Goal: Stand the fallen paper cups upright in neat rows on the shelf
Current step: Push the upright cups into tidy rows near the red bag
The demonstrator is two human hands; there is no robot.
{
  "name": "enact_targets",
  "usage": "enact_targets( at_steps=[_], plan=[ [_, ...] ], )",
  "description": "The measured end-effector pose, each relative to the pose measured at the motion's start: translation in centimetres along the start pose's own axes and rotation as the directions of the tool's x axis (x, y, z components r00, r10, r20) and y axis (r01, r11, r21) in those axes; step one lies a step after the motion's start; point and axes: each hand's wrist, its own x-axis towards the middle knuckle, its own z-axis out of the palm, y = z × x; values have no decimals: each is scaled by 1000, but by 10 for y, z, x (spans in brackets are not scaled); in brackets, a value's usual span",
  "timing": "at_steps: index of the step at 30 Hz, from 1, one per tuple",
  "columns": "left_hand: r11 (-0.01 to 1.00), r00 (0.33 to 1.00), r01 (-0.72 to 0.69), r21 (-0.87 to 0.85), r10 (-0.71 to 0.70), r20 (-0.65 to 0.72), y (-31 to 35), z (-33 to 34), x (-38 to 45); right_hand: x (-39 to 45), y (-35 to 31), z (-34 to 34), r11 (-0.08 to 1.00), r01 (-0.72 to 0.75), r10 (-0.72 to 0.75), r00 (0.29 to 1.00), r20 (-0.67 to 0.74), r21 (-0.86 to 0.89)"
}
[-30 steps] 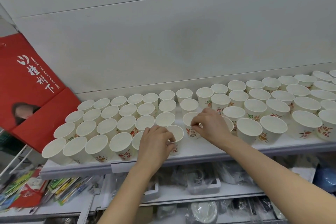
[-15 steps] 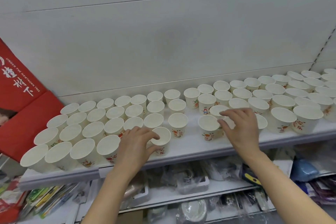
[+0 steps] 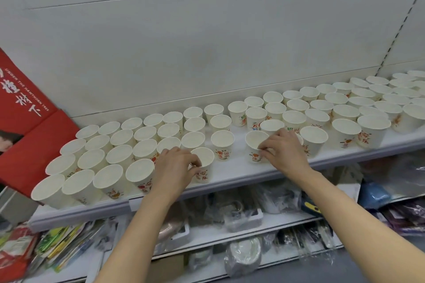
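Several white paper cups with red and green print stand upright in rows along a white shelf. My left hand pinches the rim of a front-row cup just right of the tightly packed left block. My right hand grips the rim and side of another cup further right, partly hiding a cup behind it. One cup stands alone between my hands. More rows of cups run off to the right. No fallen cup is in view.
A red printed bag leans at the shelf's left end. White back panels rise behind the cups. Lower shelves hold plastic-wrapped goods and coloured packets. A blue item lies at lower right.
The view has shifted right. My right hand moved from hovering with spread fingers down to grip a front cup. My left hand stays on its front-row cup.
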Motion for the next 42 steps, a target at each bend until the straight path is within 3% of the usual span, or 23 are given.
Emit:
enact_targets(
  at_steps=[5, 9, 12, 14, 18, 21, 27, 33, 39, 42],
  plan=[
    [1000, 999, 1, -5, -1, -38, 0, 0, -4, -7, -51, 4, 982, 93, -96, 995, 6, 167],
    [1000, 1000, 3, 25, -3, -3, 1, 4, -1, -1, -80, 18, 986, 79, -93, 991, 96, 148],
    [1000, 1000, -6, 11, 6, 10, -1, 9, -4, -6, -80, 28, 984, 65, -75, 996, 53, 166],
    [999, 995, -16, 41, 12, 97, -1, 11, -3, -10, -75, 30, 978, 47, -56, 998, 39, 205],
    [986, 947, -25, 165, -29, 320, 7, 16, 10, -11, -78, 39, 990, -17, -27, 955, 295, 143],
    [980, 918, -47, 192, -33, 396, 12, 21, 16, -13, -83, 50, 998, -8, -16, 937, 349, 68],
    [986, 923, -30, 162, -35, 384, 11, 14, 17, 0, -79, 45, 997, 54, -66, 977, 205, 62],
    [987, 940, 37, 158, -88, 329, 21, 25, 10, -12, -79, 58, 996, 38, -53, 979, 199, 81],
    [980, 939, 196, -34, -177, 295, 26, 22, 17, 2, -69, 54, 938, -32, -43, 977, 208, 346],
    [980, 957, 181, -87, -155, 245, 36, 23, 34, 22, -67, 55, 864, -128, -36, 949, 314, 487]
  ],
)
